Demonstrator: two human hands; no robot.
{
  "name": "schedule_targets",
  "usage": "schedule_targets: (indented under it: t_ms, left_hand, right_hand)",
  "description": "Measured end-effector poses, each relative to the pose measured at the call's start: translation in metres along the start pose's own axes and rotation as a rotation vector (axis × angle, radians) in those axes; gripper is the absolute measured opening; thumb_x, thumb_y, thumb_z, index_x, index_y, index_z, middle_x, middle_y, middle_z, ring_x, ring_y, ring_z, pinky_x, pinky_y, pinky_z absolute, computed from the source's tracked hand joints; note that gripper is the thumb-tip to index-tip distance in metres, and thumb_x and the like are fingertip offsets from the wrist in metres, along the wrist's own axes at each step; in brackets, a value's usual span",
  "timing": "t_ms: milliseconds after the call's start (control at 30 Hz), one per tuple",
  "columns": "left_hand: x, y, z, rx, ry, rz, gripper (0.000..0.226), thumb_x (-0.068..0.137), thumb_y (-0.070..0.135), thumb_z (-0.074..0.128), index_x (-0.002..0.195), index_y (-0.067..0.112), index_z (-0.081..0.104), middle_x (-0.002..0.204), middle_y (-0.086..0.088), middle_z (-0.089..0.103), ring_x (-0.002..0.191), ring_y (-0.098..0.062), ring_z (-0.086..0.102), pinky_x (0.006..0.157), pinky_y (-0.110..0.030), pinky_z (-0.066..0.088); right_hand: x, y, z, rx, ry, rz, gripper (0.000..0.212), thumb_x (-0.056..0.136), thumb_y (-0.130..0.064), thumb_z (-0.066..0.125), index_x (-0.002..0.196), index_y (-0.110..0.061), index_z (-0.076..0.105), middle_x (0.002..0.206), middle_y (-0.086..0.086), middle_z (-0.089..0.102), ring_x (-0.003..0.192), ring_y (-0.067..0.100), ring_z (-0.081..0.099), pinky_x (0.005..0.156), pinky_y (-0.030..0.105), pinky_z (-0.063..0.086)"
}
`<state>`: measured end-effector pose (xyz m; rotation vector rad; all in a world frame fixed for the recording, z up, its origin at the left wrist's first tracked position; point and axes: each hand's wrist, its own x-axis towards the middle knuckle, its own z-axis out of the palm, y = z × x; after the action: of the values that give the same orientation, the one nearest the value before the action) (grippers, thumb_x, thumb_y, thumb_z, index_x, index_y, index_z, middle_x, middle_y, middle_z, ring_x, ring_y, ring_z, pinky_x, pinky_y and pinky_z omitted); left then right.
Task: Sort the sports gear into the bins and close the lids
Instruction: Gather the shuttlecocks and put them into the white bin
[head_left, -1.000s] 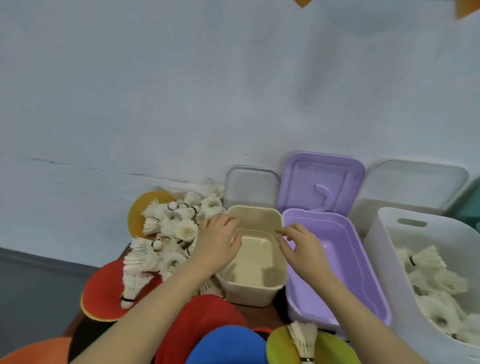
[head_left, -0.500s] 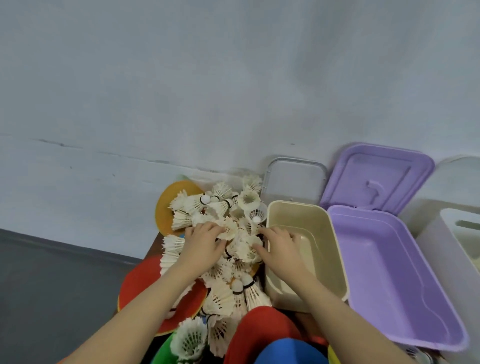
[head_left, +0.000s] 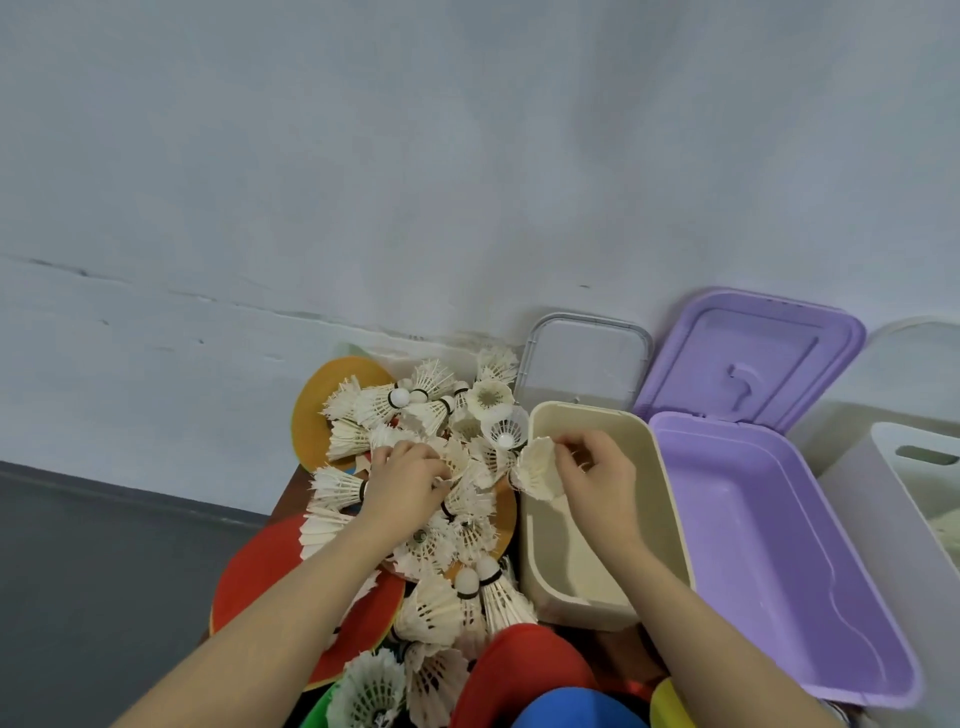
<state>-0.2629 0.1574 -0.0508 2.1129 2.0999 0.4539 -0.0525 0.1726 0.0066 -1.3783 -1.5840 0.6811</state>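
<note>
A heap of white feather shuttlecocks (head_left: 431, 410) lies on coloured paddles left of the bins. My left hand (head_left: 402, 480) is down in the heap with its fingers curled round shuttlecocks (head_left: 462, 493). My right hand (head_left: 597, 475) pinches a single white shuttlecock (head_left: 535, 470) over the left rim of the beige bin (head_left: 670, 499), which holds nothing I can see. The purple bin (head_left: 769, 545) stands open beside it, its lid (head_left: 753, 358) leaning on the wall.
A clear lid (head_left: 584, 361) leans on the wall behind the beige bin. A white bin (head_left: 883, 499) stands at the far right. Red (head_left: 270, 571), orange (head_left: 322, 410), blue (head_left: 571, 709) and yellow (head_left: 670, 706) paddles lie under and in front of the heap. Grey floor shows at the left.
The view has swung left, off the white bin. Both hands moved from the beige bin to the heap; the right hand has lifted a shuttlecock back over the bin's rim.
</note>
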Motion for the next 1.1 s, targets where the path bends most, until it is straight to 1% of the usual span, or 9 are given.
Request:
schedule_targets:
  t_ms: [133, 333, 467, 567, 633, 833, 967, 1033, 1100]
  left_hand:
    - [0.003, 0.004, 0.002, -0.047, 0.074, -0.007, 0.021, 0.092, 0.034, 0.053, 0.099, 0.025, 0.071, 0.113, 0.011, 0.061, 0.115, -0.015, 0.043, 0.09, -0.031, 0.019]
    - [-0.003, 0.02, -0.011, -0.169, 0.397, 0.099, 0.005, 0.08, 0.021, 0.072, 0.083, 0.018, 0.075, 0.092, 0.005, 0.068, 0.096, -0.023, 0.058, 0.083, -0.025, 0.02]
    - [-0.005, 0.047, -0.031, -0.223, 0.546, 0.217, 0.026, 0.082, 0.036, 0.056, 0.08, 0.018, 0.074, 0.089, 0.005, 0.068, 0.093, -0.015, 0.055, 0.084, -0.028, 0.028]
    - [-0.002, 0.079, -0.044, -0.258, 0.627, 0.304, 0.025, 0.083, 0.034, 0.055, 0.082, 0.018, 0.074, 0.092, 0.004, 0.068, 0.095, -0.014, 0.054, 0.086, -0.028, 0.028]
    - [0.0, 0.106, -0.048, -0.265, 0.659, 0.358, 0.023, 0.082, 0.033, 0.057, 0.083, 0.018, 0.074, 0.093, 0.003, 0.068, 0.096, -0.012, 0.053, 0.086, -0.029, 0.029]
    - [0.005, 0.203, -0.041, -0.302, 0.713, 0.427, 0.018, 0.081, 0.031, 0.059, 0.082, 0.02, 0.074, 0.089, 0.005, 0.069, 0.086, -0.011, 0.055, 0.08, -0.031, 0.032]
    - [0.005, 0.277, -0.026, -0.341, 0.679, 0.476, 0.019, 0.081, 0.031, 0.058, 0.082, 0.02, 0.074, 0.09, 0.006, 0.069, 0.085, -0.01, 0.054, 0.075, -0.033, 0.035]
    - [0.004, 0.316, -0.015, -0.347, 0.653, 0.513, 0.02, 0.082, 0.03, 0.057, 0.082, 0.02, 0.074, 0.09, 0.006, 0.069, 0.086, -0.01, 0.053, 0.074, -0.031, 0.034]
    - [0.004, 0.355, 0.0, -0.384, 0.62, 0.548, 0.019, 0.082, 0.028, 0.058, 0.082, 0.018, 0.074, 0.089, 0.004, 0.069, 0.087, -0.011, 0.055, 0.074, -0.031, 0.037]
  right_hand:
    - [-0.006, 0.003, -0.014, 0.008, -0.034, -0.011, 0.028, 0.084, -0.006, 0.063, 0.076, -0.033, 0.062, 0.077, -0.013, 0.065, 0.075, 0.005, 0.058, 0.071, 0.023, 0.047]
    - [-0.015, 0.001, -0.045, 0.089, 0.048, 0.028, 0.014, 0.084, -0.005, 0.063, 0.082, -0.019, 0.067, 0.081, -0.005, 0.067, 0.072, 0.005, 0.058, 0.065, 0.01, 0.043]
    - [-0.019, 0.009, -0.076, 0.081, 0.069, 0.049, 0.016, 0.084, -0.007, 0.063, 0.08, -0.022, 0.066, 0.08, -0.006, 0.068, 0.072, 0.006, 0.058, 0.064, 0.009, 0.042]
    - [-0.021, 0.014, -0.104, 0.079, 0.101, 0.054, 0.016, 0.084, -0.009, 0.064, 0.08, -0.024, 0.066, 0.08, -0.009, 0.068, 0.071, 0.005, 0.059, 0.065, 0.013, 0.044]
    - [-0.023, 0.018, -0.127, 0.079, 0.117, 0.016, 0.017, 0.084, -0.008, 0.064, 0.079, -0.024, 0.066, 0.081, -0.01, 0.068, 0.072, 0.006, 0.059, 0.066, 0.016, 0.046]
    - [-0.028, 0.045, -0.204, 0.024, 0.162, -0.112, 0.022, 0.085, 0.0, 0.061, 0.083, -0.021, 0.064, 0.083, -0.012, 0.065, 0.075, 0.001, 0.057, 0.065, 0.008, 0.041]
    - [-0.028, 0.075, -0.267, -0.024, 0.184, -0.117, 0.023, 0.086, -0.001, 0.061, 0.085, -0.024, 0.064, 0.083, -0.005, 0.065, 0.074, 0.005, 0.056, 0.065, 0.012, 0.041]
    - [-0.028, 0.092, -0.3, -0.049, 0.226, -0.114, 0.024, 0.085, -0.002, 0.062, 0.084, -0.026, 0.064, 0.081, -0.008, 0.064, 0.074, 0.006, 0.057, 0.066, 0.015, 0.043]
    - [-0.029, 0.108, -0.331, -0.074, 0.268, -0.115, 0.021, 0.085, -0.002, 0.062, 0.087, -0.022, 0.065, 0.081, -0.012, 0.063, 0.077, 0.003, 0.057, 0.067, 0.01, 0.042]
